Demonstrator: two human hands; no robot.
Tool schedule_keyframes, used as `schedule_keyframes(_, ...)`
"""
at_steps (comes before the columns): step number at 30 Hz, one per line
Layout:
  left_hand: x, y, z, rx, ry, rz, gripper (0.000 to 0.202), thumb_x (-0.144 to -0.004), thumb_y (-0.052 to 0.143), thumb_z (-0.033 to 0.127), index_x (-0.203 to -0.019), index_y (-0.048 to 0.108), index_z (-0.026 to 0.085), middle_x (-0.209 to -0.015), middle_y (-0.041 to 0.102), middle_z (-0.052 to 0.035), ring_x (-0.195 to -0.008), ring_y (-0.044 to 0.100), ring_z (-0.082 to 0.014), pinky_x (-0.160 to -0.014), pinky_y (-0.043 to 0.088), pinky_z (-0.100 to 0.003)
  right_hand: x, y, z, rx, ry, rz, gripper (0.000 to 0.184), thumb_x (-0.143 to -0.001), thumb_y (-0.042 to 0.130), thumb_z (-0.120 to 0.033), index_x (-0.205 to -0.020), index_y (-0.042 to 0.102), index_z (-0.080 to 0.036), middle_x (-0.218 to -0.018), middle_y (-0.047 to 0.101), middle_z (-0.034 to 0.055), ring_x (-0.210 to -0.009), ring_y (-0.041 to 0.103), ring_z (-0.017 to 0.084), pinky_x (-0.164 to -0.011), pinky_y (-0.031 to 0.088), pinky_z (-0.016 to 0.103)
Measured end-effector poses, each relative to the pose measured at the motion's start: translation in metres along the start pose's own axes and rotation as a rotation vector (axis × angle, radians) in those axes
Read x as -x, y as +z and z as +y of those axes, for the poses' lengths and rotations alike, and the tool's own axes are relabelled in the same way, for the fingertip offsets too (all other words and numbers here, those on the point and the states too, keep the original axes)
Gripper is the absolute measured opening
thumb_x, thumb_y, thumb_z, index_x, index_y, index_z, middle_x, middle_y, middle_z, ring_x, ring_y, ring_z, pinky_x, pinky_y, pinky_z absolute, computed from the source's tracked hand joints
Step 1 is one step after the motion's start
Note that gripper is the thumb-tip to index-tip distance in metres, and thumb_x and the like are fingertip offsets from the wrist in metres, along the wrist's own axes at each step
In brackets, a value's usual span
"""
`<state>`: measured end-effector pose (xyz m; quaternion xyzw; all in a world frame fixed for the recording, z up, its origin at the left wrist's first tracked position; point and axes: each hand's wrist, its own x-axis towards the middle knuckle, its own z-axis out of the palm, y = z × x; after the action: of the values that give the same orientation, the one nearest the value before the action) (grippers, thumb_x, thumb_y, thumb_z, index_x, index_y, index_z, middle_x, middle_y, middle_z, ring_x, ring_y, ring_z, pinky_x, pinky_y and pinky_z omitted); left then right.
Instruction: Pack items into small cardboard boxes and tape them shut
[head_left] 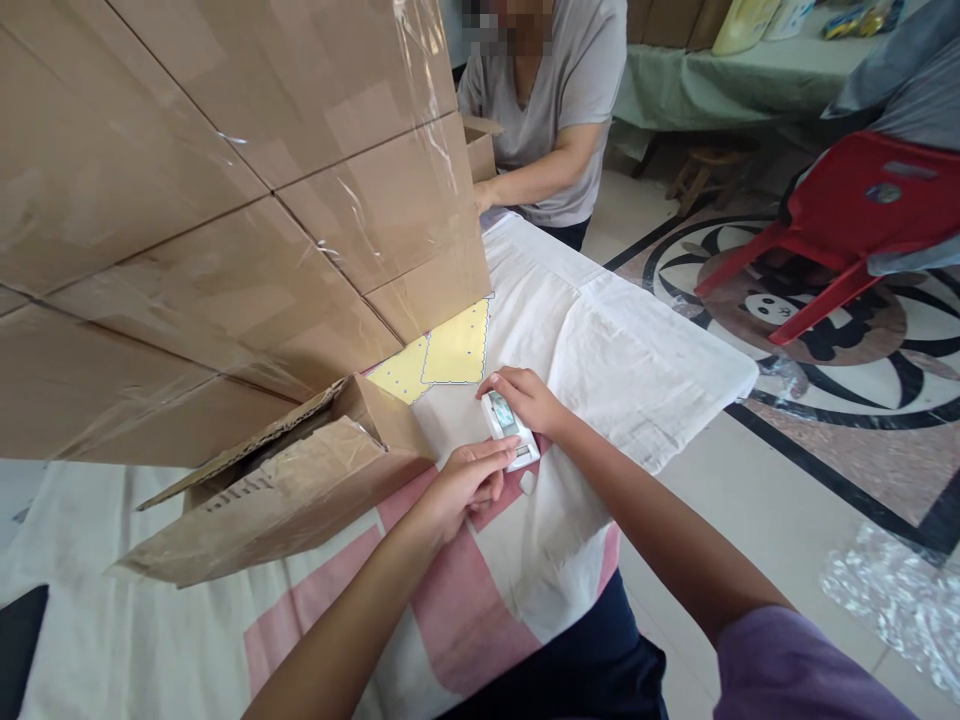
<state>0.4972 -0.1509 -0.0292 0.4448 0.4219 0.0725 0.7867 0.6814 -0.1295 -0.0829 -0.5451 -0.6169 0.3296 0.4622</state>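
Both my hands meet on a small white device (pixel 507 428) with a grey screen that lies on the cloth-covered table (pixel 645 360). My right hand (pixel 529 398) curls over its far end and grips it. My left hand (pixel 465 483) has its fingers bent, with the fingertips pressed against the near end of the device. A small white piece (pixel 528 482) lies on the cloth just beside the device.
An open cardboard box (pixel 300 480) lies on its side left of my hands. A tall stack of film-wrapped cartons (pixel 225 190) fills the left. Another person in a grey shirt (pixel 555 90) sits across the table. A red plastic chair (pixel 847 220) stands on the patterned floor at right.
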Motion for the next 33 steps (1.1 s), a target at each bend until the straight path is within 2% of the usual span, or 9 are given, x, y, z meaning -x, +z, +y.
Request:
schedule_keyframes(4,-0.002,-0.001,0.001,-0.027,-0.009,-0.011,0.055,-0.083,0.071,0.041,-0.131,0.065,0.014,-0.045,0.038,0.0099,-0.042,0.018,-0.0045,-0.047,0.009,-0.025,0.000,0.000,0.000,0.002,-0.013,-0.001,0.059,-0.105,0.033,-0.057,-0.092,0.078,-0.021,-0.088,0.071,0.0056,-0.085,0.063,0.019,-0.083,0.044,0.032)
schedule_keyframes(11,-0.004,-0.004,-0.003,0.182,-0.045,-0.078,0.049,-0.083,0.073,0.037,-0.126,0.067,0.015,-0.052,0.040,0.0098,-0.041,0.016,-0.0019,-0.045,0.011,-0.022,0.000,0.000,0.000,0.003,0.001,0.003,0.057,-0.105,0.033,-0.054,-0.091,0.077,-0.020,-0.089,0.071,0.0055,-0.085,0.063,0.019,-0.084,0.044,0.031)
schedule_keyframes(17,-0.004,-0.008,-0.003,0.155,-0.035,-0.119,0.043,-0.086,0.070,0.041,-0.122,0.068,0.017,-0.059,0.051,0.0060,-0.040,0.018,-0.0011,-0.044,0.011,-0.021,0.000,0.000,0.000,0.012,-0.004,-0.001,0.058,-0.106,0.032,-0.054,-0.092,0.077,-0.020,-0.088,0.070,0.0053,-0.084,0.063,0.019,-0.082,0.044,0.031)
schedule_keyframes(22,-0.006,-0.009,-0.002,0.142,-0.034,-0.118,0.042,-0.086,0.069,0.044,-0.118,0.069,0.017,-0.057,0.051,0.0063,-0.039,0.018,-0.0014,-0.043,0.012,-0.021,0.000,0.000,-0.002,0.002,-0.012,0.007,0.057,-0.105,0.034,-0.053,-0.092,0.078,-0.021,-0.085,0.070,0.0051,-0.082,0.062,0.019,-0.081,0.043,0.031)
schedule_keyframes(33,-0.010,-0.015,-0.003,0.337,-0.120,-0.156,0.044,-0.092,0.064,0.044,-0.122,0.068,0.012,-0.061,0.052,0.0060,-0.039,0.015,-0.0001,-0.043,0.018,-0.019,0.000,0.000,-0.002,0.011,0.009,0.001,0.056,-0.106,0.033,-0.051,-0.090,0.077,-0.020,-0.086,0.070,0.0052,-0.083,0.063,0.019,-0.082,0.044,0.032)
